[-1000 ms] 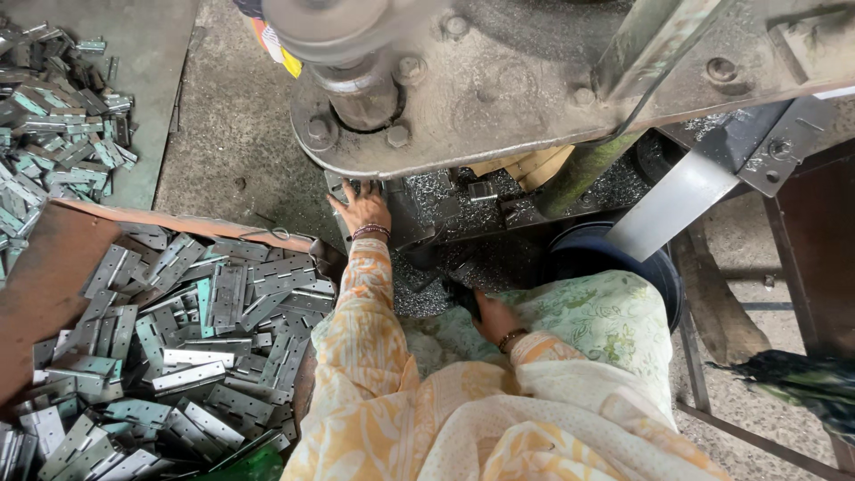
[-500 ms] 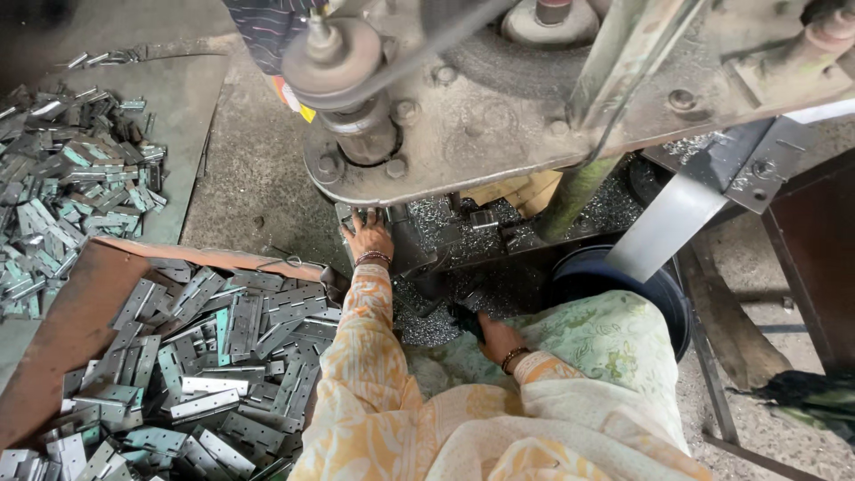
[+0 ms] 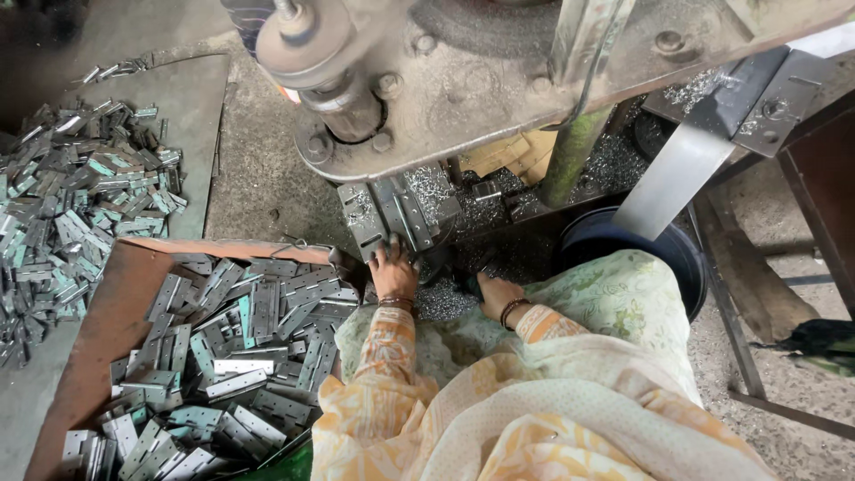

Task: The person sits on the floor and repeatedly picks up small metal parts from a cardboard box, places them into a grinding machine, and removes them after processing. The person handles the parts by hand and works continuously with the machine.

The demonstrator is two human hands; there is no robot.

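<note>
my left hand (image 3: 393, 270) sits hemmed under the overhanging press body (image 3: 499, 98), with the rusty tray (image 3: 107, 330) of metal hinges (image 3: 258, 330) close on its left, the green column (image 3: 570, 156) and dark bucket (image 3: 663, 249) blocking the right, leaving only a shaving-strewn gap beside my right hand (image 3: 495, 294).

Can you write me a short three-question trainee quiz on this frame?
1. True or false: the left hand touches the metal plates on the press bed.
2. Where do the loose hinges lie? A) rusty tray B) dark tub C) the lap
3. Which hand rests in the metal shavings?

Key: 1 true; 2 A; 3 the right hand.
</note>
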